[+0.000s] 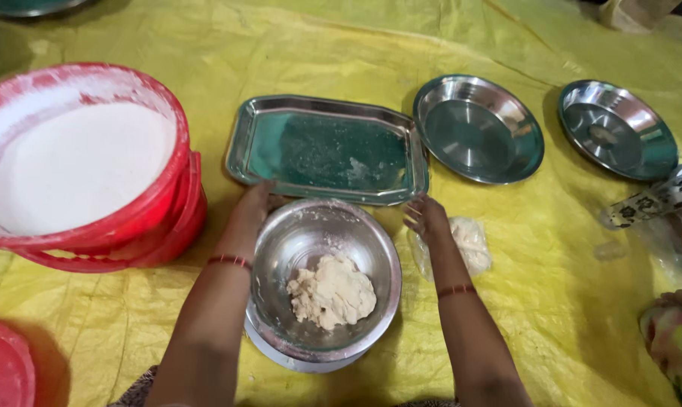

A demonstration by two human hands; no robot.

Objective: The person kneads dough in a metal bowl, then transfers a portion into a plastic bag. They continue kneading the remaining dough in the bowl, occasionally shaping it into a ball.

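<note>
A steel bowl (280,249) sits in front of me on a yellow sheet and holds a lump of pale dough (332,292). My left hand (252,209) grips the bowl's far left rim. My right hand (425,218) hovers just past the bowl's right rim, fingers loosely curled with bits of dough on them and nothing in it. Under and beside that hand lies a clear plastic bag of dough (470,243). Both wrists wear thin red bangles.
A rectangular steel tray (326,147) lies just beyond the bowl. Two round steel plates (478,128) (616,128) are to its right. A red tub of white flour (81,162) stands at left. Another person's sleeve (674,332) is at right.
</note>
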